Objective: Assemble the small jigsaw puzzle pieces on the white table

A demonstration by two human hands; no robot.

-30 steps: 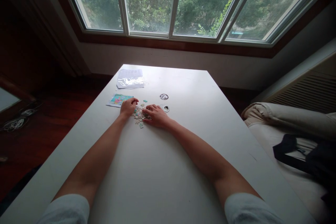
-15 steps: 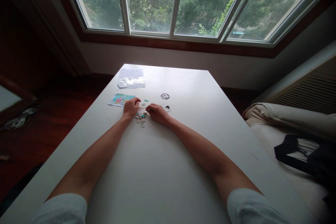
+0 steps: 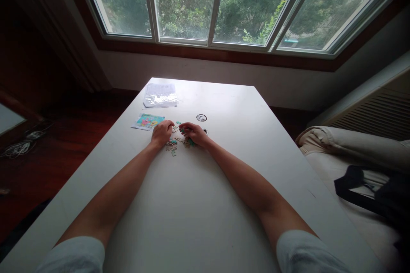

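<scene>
A loose heap of small jigsaw puzzle pieces [image 3: 173,142], some teal and some pale brown, lies on the white table between my hands. My left hand [image 3: 162,132] rests at the heap's left side with its fingers curled in; what they hold, if anything, is hidden. Just across from it, my right hand [image 3: 195,134] is bent over the right side of the heap. Greenish puzzle pieces show at its fingertips, and more lie under its palm. Partly behind my left hand is a colourful picture sheet [image 3: 148,121] with a turquoise background.
A clear plastic sleeve with papers [image 3: 160,95] lies near the table's [image 3: 179,204] far left corner. Beyond my right hand, a round cable hole [image 3: 201,117] is set in the tabletop. On the right stands a pale couch [image 3: 339,145] with a dark bag [image 3: 361,192].
My right hand has shifted slightly right and up, and greenish pieces now show at its fingers and beneath it. My left hand has moved slightly right, uncovering more of the picture sheet.
</scene>
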